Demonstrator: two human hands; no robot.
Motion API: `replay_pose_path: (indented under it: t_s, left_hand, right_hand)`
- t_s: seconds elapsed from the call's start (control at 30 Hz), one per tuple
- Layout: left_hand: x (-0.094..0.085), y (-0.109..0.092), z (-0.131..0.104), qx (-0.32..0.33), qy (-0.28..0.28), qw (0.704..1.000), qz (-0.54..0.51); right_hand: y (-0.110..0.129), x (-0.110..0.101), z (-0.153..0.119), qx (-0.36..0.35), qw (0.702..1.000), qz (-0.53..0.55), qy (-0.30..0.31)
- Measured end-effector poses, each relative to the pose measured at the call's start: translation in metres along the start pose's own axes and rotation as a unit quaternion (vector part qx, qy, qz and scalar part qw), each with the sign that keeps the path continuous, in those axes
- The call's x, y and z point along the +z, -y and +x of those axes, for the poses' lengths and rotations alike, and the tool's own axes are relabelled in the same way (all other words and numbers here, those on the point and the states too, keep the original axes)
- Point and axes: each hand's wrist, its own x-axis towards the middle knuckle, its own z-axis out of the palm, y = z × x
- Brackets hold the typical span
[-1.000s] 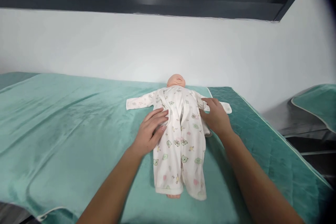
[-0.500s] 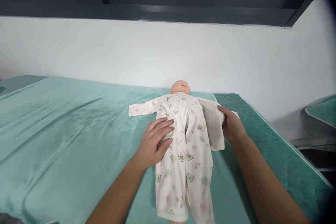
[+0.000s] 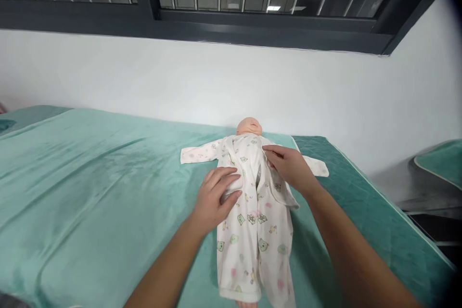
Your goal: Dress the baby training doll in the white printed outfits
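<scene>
A baby doll (image 3: pixel 249 126) lies on its back on the green bed cover, its head toward the wall. It wears a white printed top (image 3: pixel 249 147) with both sleeves stretched out sideways, and printed trousers (image 3: pixel 238 245). My right hand (image 3: pixel 288 166) pinches the edge of the top's right front flap (image 3: pixel 285 195) over the doll's chest; the fingertips partly hide the cloth. On the other side, my left hand (image 3: pixel 216 199) rests against the clothing at the doll's waist, its fingers spread and curved. One foot (image 3: pixel 246 304) shows at the bottom edge.
A pale green cover (image 3: pixel 108 202) spreads wide to the left. Darker quilted green fabric (image 3: pixel 364 211) runs along the right edge. Behind stands a white wall (image 3: pixel 162 77) under a dark window frame (image 3: pixel 216 29) with bars. Another green-covered surface (image 3: pixel 440 163) is at far right.
My right hand has brought the top's flap inward from the right side onto the doll's chest, uncovering the sleeve there. My left hand stays at the waist. The view has tilted up slightly.
</scene>
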Motion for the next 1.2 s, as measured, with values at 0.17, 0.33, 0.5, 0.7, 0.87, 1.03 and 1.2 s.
replay_pose_path:
  t_s: [0.17,0.33,0.5,0.7,0.87,1.03,1.2]
  left_hand:
    - [0.005,-0.012,0.013,-0.035,-0.021,0.999,-0.016]
    - [0.012,-0.033,0.023,-0.008,0.037,0.999,-0.029]
    - [0.012,-0.042,0.025,0.009,0.125,0.992,-0.025]
    - [0.006,0.010,0.064,-0.275,-0.089,0.956,-0.042]
    - [0.022,0.051,0.106,-0.401,-0.026,0.915,-0.037]
    - [0.036,0.030,0.138,-0.343,-0.048,0.937,-0.048]
    - [0.035,0.022,0.151,-0.332,-0.036,0.922,-0.196]
  right_hand:
    - [0.002,0.017,0.010,-0.087,0.986,-0.099,-0.099]
    - [-0.006,0.033,0.014,-0.110,0.983,-0.068,-0.130]
    - [-0.018,0.043,0.004,-0.118,0.983,-0.027,-0.136]
    - [-0.021,0.042,0.005,-0.052,0.990,0.070,-0.112]
    - [-0.023,0.043,0.008,0.007,0.985,0.134,-0.113]
    - [-0.026,0.042,0.009,0.019,0.982,0.159,-0.100]
    - [-0.032,0.041,0.010,0.013,0.983,0.143,-0.114]
